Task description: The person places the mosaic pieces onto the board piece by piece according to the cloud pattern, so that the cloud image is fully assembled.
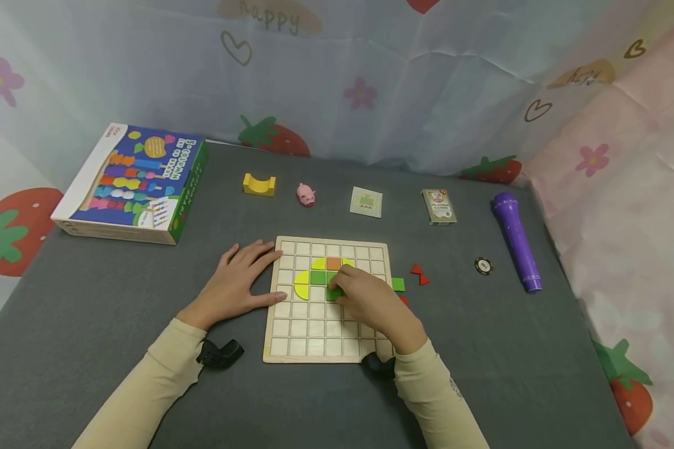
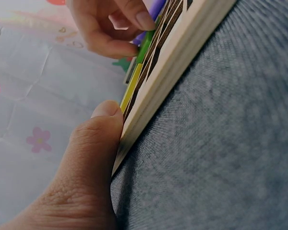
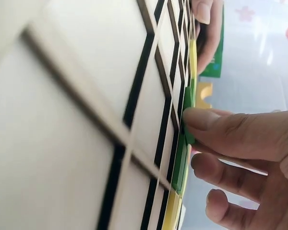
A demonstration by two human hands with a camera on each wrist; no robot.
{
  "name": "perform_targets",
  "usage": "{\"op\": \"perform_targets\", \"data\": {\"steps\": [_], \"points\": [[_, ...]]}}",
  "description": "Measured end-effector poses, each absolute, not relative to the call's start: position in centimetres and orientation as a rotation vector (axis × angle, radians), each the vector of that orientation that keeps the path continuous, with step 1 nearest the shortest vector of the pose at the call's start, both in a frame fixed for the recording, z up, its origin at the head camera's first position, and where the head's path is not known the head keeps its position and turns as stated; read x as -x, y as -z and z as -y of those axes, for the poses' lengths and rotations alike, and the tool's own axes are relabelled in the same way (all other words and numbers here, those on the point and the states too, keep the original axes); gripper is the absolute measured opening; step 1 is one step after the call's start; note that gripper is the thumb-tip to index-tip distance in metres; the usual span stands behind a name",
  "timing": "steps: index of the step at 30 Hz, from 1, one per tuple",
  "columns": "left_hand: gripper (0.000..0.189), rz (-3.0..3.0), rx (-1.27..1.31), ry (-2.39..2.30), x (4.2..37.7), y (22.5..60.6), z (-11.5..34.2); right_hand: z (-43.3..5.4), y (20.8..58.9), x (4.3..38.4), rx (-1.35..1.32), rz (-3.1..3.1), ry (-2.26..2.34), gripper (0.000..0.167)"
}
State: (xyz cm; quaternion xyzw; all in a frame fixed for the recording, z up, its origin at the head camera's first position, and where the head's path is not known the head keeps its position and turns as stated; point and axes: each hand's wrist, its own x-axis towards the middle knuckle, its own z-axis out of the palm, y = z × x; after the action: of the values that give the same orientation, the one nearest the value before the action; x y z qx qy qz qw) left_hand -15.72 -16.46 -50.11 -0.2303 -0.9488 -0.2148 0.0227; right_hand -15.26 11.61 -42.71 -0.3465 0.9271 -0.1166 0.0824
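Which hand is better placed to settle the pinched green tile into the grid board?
The right hand, I'd judge: it pinches the green tile at the grid board, while the left hand touches the board's left edge.

Grid board point(image 1: 298, 327): pale wood, flat. Green tile point(image 3: 189, 136): pinched, near board's centre. Orange square point(image 1: 334, 264): laid, 12 o'clock. Yellow quarter-round pair point(image 1: 301, 277): laid, 10 o'clock.
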Motion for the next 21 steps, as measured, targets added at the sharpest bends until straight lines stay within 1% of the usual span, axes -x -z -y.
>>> {"op": "perform_targets", "data": {"steps": [12,21], "points": [[0.086,2.936,0.716,0.663,15.78,50.04,16.44,-11.36,42.69,15.18,1.008,-2.770,0.346,0.025],[0.086,2.940,0.714,0.671,15.70,49.89,16.43,-11.37,42.81,15.21,1.023,-2.783,0.332,0.021]]}}
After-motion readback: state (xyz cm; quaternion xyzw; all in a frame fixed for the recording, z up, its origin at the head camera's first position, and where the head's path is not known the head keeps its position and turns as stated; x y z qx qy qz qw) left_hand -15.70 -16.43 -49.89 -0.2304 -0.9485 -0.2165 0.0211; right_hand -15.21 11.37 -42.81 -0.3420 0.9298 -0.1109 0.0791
